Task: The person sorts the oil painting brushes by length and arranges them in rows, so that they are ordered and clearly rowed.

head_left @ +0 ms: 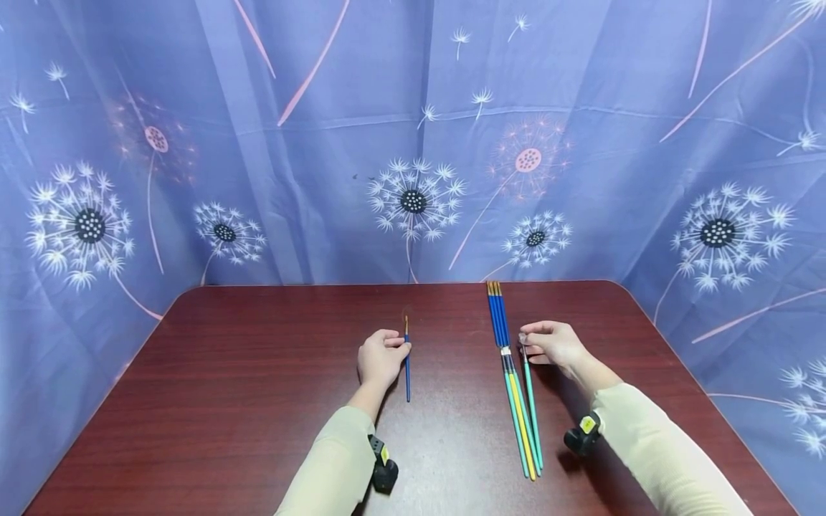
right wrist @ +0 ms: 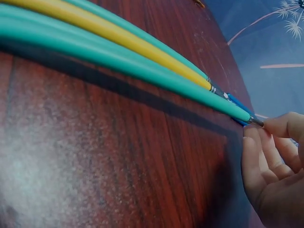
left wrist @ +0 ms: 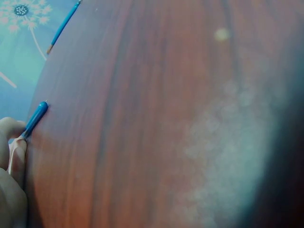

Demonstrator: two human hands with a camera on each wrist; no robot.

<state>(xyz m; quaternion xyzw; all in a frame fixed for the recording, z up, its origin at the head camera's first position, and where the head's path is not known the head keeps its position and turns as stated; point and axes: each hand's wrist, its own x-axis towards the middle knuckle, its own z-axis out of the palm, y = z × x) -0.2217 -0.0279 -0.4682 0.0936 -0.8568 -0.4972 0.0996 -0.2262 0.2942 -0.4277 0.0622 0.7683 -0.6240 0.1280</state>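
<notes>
My left hand [head_left: 381, 362] pinches a thin blue paintbrush [head_left: 408, 380] near its middle; its brown bristles point to the far edge. In the left wrist view, fingers [left wrist: 12, 161] show at the left edge with the blue handle [left wrist: 36, 118] rising from them. Over on the right, my right hand [head_left: 555, 347] holds a green-handled brush [head_left: 532, 416] by its metal end, where the fingers partly cover the pale tip. Beside it lie a yellow-handled brush [head_left: 521, 423] and another green-handled brush [head_left: 514, 416]. In the right wrist view, thumb and fingers [right wrist: 278, 152] meet at the metal neck.
Several blue paintbrushes [head_left: 497, 315] lie side by side at the far edge, bristles outward, touching the upper ends of the long-handled brushes. Everything rests on a dark red wooden table [head_left: 258, 401]. A blue dandelion-print curtain [head_left: 310, 179] hangs behind and at both sides.
</notes>
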